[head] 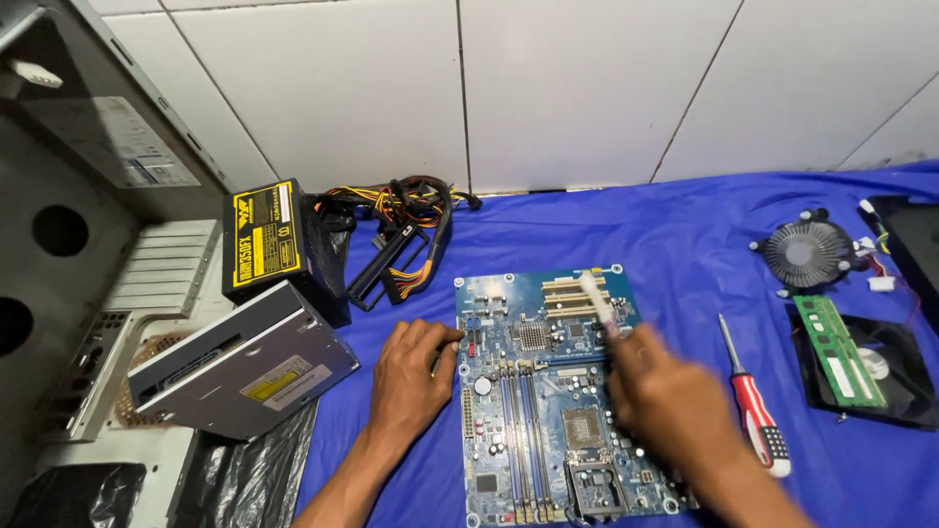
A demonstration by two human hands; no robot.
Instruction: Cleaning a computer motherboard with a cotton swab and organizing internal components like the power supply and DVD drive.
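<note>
Motherboard [548,391], blue and bare, lies flat on the blue cloth [665,225] directly under both hands. The left hand [411,376] rests with fingers loosely bent, fingertips pressing the board's left edge. The right hand [665,391], blurred, is closed around the handle of a pale brush [597,298] whose tip sits over the white expansion slots just beyond its knuckles. Just right of the right hand lies a red-handled screwdriver [751,406], and further right a green memory stick [836,352] rests on a black case fan [895,376], with a round cooler fan [807,252] beyond. Left of the left hand sit an optical drive [240,362] and a black power supply [269,240].
</note>
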